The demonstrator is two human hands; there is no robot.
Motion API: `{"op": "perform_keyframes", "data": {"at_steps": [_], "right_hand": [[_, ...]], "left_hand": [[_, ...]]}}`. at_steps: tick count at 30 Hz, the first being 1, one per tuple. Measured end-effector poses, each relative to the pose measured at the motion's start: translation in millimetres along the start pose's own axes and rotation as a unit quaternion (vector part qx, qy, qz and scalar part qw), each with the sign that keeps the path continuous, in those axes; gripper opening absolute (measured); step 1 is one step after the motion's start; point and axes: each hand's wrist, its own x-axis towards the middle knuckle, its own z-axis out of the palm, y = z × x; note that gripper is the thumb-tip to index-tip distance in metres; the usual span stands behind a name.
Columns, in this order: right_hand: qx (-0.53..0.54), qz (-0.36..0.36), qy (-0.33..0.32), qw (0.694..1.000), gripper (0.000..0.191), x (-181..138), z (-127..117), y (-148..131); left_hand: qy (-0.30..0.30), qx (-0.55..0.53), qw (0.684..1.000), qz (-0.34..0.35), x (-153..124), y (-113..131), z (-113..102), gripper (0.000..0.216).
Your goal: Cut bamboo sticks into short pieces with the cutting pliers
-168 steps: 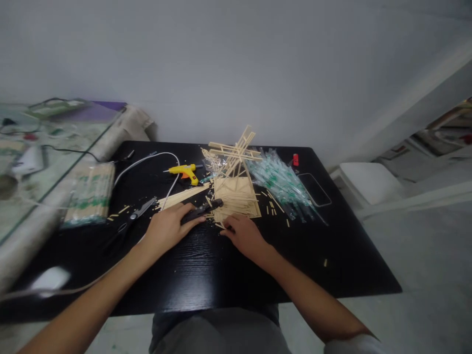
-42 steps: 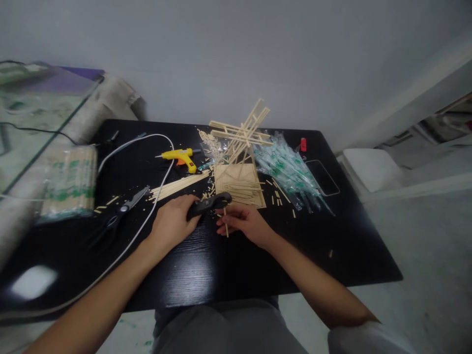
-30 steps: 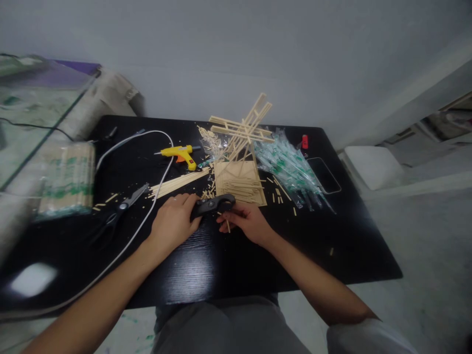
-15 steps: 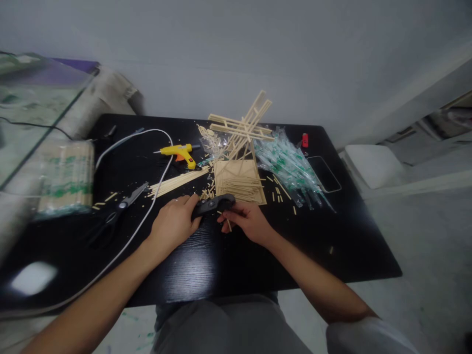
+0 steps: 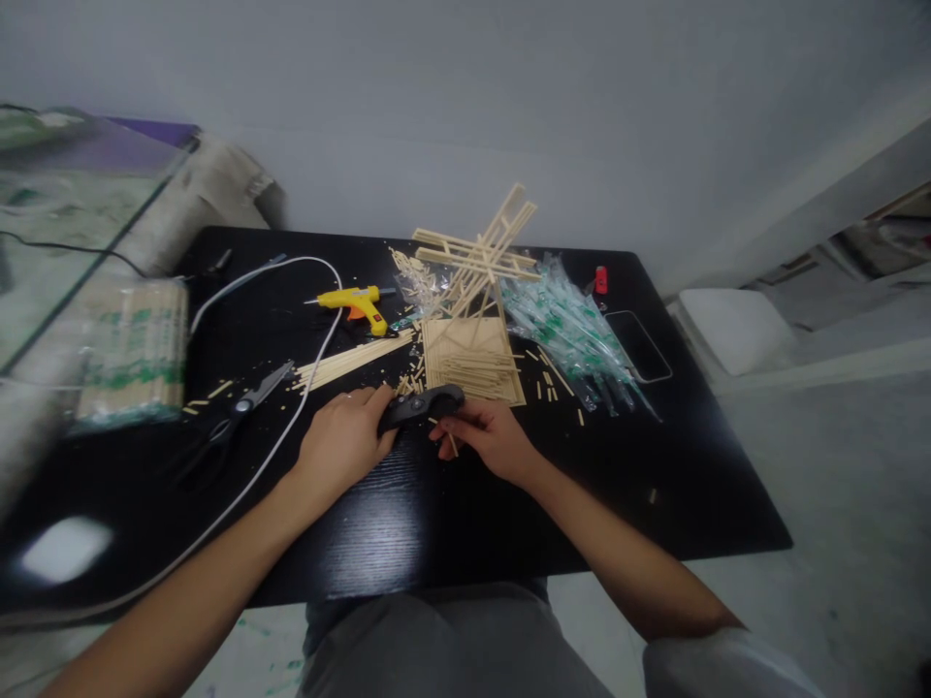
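My left hand (image 5: 347,428) is closed round black hand cutters (image 5: 416,408), whose hooked jaw points right. By that jaw, my right hand (image 5: 495,438) pinches a thin wooden stick (image 5: 454,445) between its fingertips. Just beyond both hands lies a square wooden base (image 5: 465,334) with loose thin sticks (image 5: 476,366) across its near part. A windmill-like stick frame (image 5: 486,257) with crossed arms rises at the back of the base. Short cut pieces are scattered to either side of it.
On the black table (image 5: 472,523) are a yellow glue gun (image 5: 356,301), a white cable (image 5: 291,419), scissors (image 5: 237,412) and a stick bundle (image 5: 356,359). Plastic wrappers (image 5: 563,325), a phone (image 5: 638,346) and a red item (image 5: 600,280) lie right. A packed stick bundle (image 5: 131,349) stands left.
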Motion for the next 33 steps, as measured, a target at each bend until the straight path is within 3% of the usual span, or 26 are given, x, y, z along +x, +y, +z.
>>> {"op": "perform_keyframes", "data": {"at_steps": [11,20,33], "right_hand": [[-0.007,-0.019,-0.005,1.000,0.034,-0.4,-0.5,0.2],[-0.018,-0.019,-0.014,1.000,0.036,-1.2,-0.5,-0.4],[-0.003,-0.008,-0.002,1.000,0.038,-0.2,-0.3,-1.0]], "left_hand": [[0.037,0.008,0.999,0.015,1.2,-2.8,5.9,0.023],[0.001,-0.003,1.000,-0.002,0.3,-1.4,2.3,0.021],[0.017,-0.020,1.000,0.010,1.8,-3.2,8.1,0.024]]}}
